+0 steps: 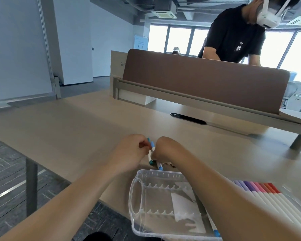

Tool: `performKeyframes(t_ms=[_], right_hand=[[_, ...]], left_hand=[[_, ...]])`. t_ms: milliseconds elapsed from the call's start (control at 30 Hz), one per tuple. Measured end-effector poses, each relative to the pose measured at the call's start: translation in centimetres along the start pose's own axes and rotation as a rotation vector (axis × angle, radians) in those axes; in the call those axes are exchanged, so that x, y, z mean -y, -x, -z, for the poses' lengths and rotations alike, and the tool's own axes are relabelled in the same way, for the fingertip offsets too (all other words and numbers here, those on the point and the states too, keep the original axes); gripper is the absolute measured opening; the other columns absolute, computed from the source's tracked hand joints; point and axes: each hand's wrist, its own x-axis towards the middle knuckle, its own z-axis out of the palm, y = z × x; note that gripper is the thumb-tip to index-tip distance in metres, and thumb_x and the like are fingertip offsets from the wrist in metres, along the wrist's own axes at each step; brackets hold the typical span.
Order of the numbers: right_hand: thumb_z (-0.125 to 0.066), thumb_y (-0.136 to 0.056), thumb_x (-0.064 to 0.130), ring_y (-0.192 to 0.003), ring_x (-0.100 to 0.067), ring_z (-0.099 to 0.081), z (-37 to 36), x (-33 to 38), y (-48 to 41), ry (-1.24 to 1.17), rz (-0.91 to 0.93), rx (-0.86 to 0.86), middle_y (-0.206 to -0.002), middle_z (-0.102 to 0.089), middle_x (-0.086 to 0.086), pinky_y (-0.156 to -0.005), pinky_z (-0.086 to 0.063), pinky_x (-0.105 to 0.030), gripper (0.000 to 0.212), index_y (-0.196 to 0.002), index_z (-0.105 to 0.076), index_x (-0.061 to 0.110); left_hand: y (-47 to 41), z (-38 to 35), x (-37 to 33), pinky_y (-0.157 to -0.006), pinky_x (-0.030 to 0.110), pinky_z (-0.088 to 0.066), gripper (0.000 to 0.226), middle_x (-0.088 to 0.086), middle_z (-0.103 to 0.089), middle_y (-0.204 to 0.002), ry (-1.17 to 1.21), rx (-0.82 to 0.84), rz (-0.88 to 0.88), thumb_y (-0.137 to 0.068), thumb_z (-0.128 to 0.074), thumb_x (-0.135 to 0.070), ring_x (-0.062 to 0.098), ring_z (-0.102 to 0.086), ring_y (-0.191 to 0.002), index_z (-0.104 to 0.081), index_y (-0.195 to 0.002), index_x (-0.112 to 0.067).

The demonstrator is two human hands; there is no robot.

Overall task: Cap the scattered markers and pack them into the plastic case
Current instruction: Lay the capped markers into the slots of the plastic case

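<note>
Head view. Left hand (pixel 131 150) curled into a loose fist, fingers closed narrow on the upper end of a teal marker (pixel 150 156); forearm comes in from the lower left, wrist slightly bent inward. Right hand (pixel 165 150) also curled tight, knuckles up, fingers pinched on a blue marker (pixel 156 157) just beside the teal one; forearm crosses in from the lower right, over the case. Both hands almost touching, above the worktop (pixel 76 122) near its front edge. The two markers are tilted, lower capped ends pointing at the case; whether the upper ends are capped cannot be told, blurred. More marker ends (pixel 169 164) show under the right hand, unclear how many.

Clear plastic case (pixel 163 197) lies open at the front edge of the worktop, just below the hands; scalloped holder ribs visible, one blue marker (pixel 215 232) in it at the right side. Other half of the case, at right, holds a row of markers (pixel 268 193) with purple, pink and orange-red caps, white barrels.
</note>
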Motion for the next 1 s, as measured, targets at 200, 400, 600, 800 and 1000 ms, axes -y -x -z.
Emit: performKeyframes(t_ms=[200, 400, 600, 800, 1000], right_hand=[[-0.061, -0.088, 0.02, -0.057, -0.019, -0.05, 2.5, -0.9, 2.4, -0.08, 0.013, 0.001, -0.062, -0.05, -0.004, -0.056, -0.04, -0.026, 0.027, -0.065, -0.051, 0.011], [-0.057, -0.088, 0.018, -0.04, -0.014, -0.038, 4.2, -5.1, 8.3, -0.217, -0.007, 0.214, -0.054, -0.052, -0.003, -0.044, -0.031, -0.023, 0.027, -0.062, -0.056, 0.009], [-0.052, -0.087, 0.017, -0.039, -0.012, -0.035, 3.5, -8.8, 12.5, -0.213, -0.052, 0.386, -0.051, -0.048, -0.001, -0.043, -0.023, -0.021, 0.029, -0.059, -0.054, 0.011], [-0.056, -0.092, 0.024, -0.038, -0.008, -0.036, 2.8, -10.1, 14.2, -0.205, -0.032, 0.44, -0.05, -0.051, 0.003, -0.041, -0.024, -0.019, 0.032, -0.062, -0.056, 0.014], [-0.058, -0.096, 0.031, -0.036, -0.008, -0.034, 2.7, -10.9, 14.1, -0.181, -0.026, 0.407, -0.047, -0.046, 0.004, -0.042, -0.025, -0.018, 0.038, -0.061, -0.056, 0.016]], left_hand=[[1.2, -0.2, -1.4, -0.058, 0.013, -0.038, 0.018, -0.015, -0.061, -0.08, -0.015, -0.01, -0.008, -0.095, -0.053, -0.014, 0.003, -0.056, -0.07, -0.07, -0.096, -0.018], [3.5, -2.3, -4.7, -0.073, 0.032, -0.053, 0.02, -0.003, -0.068, -0.095, -0.141, 0.133, -0.027, -0.093, -0.051, -0.019, 0.014, -0.064, -0.082, -0.07, -0.1, -0.021], [6.2, -5.1, -7.7, -0.095, 0.028, -0.046, 0.038, -0.006, -0.058, -0.132, -0.218, 0.29, -0.098, -0.094, -0.055, -0.022, 0.015, -0.056, -0.118, -0.058, -0.131, -0.028], [7.4, -5.9, -9.0, -0.072, 0.024, -0.041, 0.021, -0.002, -0.066, -0.108, -0.338, 0.399, -0.186, -0.097, -0.043, -0.019, 0.014, -0.058, -0.092, -0.064, -0.097, -0.021], [7.1, -5.9, -8.6, -0.083, 0.035, -0.046, 0.036, 0.0, -0.061, -0.101, -0.409, 0.505, -0.295, -0.094, -0.055, -0.043, 0.01, -0.054, -0.092, -0.068, -0.093, -0.01]])
